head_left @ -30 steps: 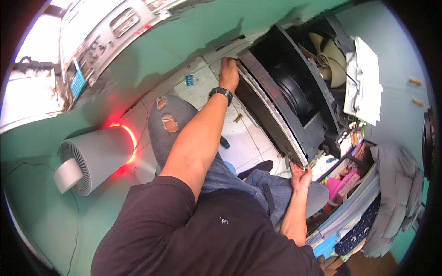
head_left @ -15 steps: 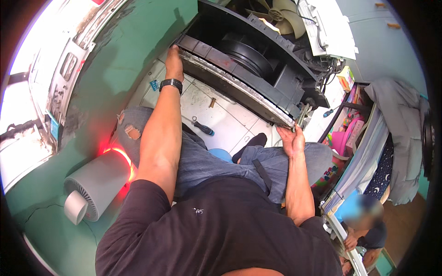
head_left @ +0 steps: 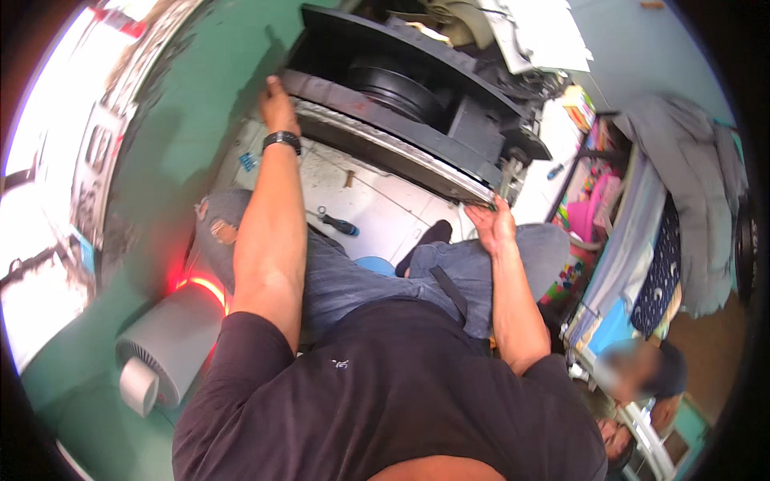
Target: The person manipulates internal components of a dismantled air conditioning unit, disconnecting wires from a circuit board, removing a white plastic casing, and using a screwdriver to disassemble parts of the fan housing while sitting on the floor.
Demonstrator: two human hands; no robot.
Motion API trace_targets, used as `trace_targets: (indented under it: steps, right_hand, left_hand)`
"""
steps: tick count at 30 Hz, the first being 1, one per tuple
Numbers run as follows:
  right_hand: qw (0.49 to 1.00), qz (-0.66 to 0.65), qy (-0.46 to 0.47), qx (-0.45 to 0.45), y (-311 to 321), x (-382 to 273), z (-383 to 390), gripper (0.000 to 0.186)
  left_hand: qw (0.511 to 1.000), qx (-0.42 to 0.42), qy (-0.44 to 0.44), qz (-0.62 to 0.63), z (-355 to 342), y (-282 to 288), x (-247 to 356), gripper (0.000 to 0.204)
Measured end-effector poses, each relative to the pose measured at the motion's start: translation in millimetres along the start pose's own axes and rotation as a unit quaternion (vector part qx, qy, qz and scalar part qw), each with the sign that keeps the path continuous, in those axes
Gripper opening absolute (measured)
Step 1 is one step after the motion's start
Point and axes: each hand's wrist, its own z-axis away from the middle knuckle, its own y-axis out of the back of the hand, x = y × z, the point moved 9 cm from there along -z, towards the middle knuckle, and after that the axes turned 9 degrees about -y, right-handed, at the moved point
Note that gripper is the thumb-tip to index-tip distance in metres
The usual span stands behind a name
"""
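One uncased air-conditioner chassis | position: beyond screwdriver | left hand: ahead-left of screwdriver, at chassis end, finger closure unclear | right hand: right of screwdriver, fingers gripping chassis corner | done: blower wheel exposed | left in place, apparently: finned coil

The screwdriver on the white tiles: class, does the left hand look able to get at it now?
Probably yes, but the left hand is against the black housing and would have to come away; nothing covers the screwdriver, which lies on the tiles right of the left forearm.
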Motion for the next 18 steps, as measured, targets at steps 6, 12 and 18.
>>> trace_targets:
  steps: [6,12,18]
  right_hand:
    - [0.999,-0.045,0.003,0.005,-6,-3,2,0.048]
    - [0.998,-0.061,0.015,0.013,1,-3,7,0.049]
    - [0.999,-0.049,0.016,0.001,4,2,1,0.052]
  left_hand:
    - [0.998,0.000,-0.056,0.008,4,2,9,0.066]
    - [0.998,-0.006,-0.040,0.052,18,-5,16,0.073]
    - [0.999,-0.032,-0.042,0.014,23,-5,21,0.074]
